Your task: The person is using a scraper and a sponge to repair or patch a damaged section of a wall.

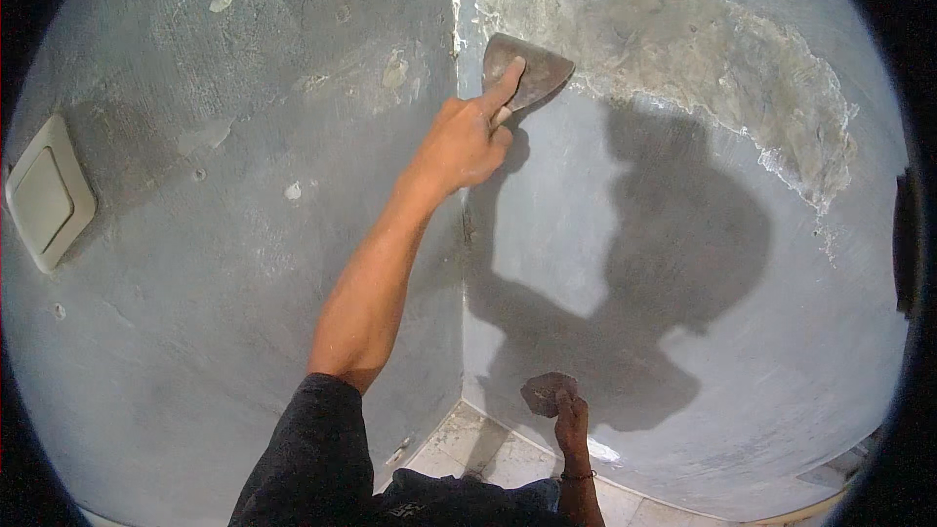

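My left hand [461, 144] reaches up to the wall corner, closed around the handle of a wide putty knife [539, 70]. Its index finger lies stretched along the worn grey-brown blade. The blade's edge meets the right wall beside the lower left end of a rough bare patch [673, 29], where the coating has a ragged white border. Low down, my right hand [573, 422] grips a flat, dark brown piece [545, 393] with an angular outline. Its exact kind is unclear in the shadow.
A pale wall switch [47, 193] sits on the left wall [244, 332], which has chips and small holes. My shadow [673, 244] covers much of the right wall. Light floor tiles [459, 444] show below the corner. Something dark [908, 244] stands at the right rim.
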A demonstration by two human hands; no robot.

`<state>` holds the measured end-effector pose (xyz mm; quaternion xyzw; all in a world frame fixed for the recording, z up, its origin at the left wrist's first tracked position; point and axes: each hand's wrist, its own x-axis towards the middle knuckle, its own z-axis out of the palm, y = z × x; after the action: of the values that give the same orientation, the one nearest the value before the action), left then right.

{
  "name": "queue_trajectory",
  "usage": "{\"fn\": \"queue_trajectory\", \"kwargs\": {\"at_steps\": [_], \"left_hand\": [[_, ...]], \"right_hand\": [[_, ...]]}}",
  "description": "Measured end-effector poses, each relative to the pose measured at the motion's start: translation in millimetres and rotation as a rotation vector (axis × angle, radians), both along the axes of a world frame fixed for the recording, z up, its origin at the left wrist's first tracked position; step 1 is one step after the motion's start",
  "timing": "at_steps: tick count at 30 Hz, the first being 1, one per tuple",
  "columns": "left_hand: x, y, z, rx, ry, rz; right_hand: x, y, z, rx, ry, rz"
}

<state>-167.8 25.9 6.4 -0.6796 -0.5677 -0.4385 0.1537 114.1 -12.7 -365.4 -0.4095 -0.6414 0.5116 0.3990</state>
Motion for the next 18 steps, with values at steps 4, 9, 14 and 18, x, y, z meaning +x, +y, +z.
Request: {"fn": "queue_trajectory", "kwargs": {"at_steps": [4,9,14,18], "left_hand": [[0.5,-9.8,14.8,-0.167,-0.035,0.062],[-1.5,-13.4,29.8,-0.193,-0.152,0.038],[-22.7,1.0,8.9,-0.027,0.051,-0.005],[0.1,-1.9,22.1,-0.093,-0.037,0.034]], "right_hand": [[-0.4,0.4,-4.5,0.050,-0.071,-0.003],[-6.7,-7.3,12.3,-0.013,0.120,0.016],[-7.4,-10.6,33.5,0.000,0.126,0.019],[-16.1,7.8,102.7,0.276,-0.082,-0.096]]}}
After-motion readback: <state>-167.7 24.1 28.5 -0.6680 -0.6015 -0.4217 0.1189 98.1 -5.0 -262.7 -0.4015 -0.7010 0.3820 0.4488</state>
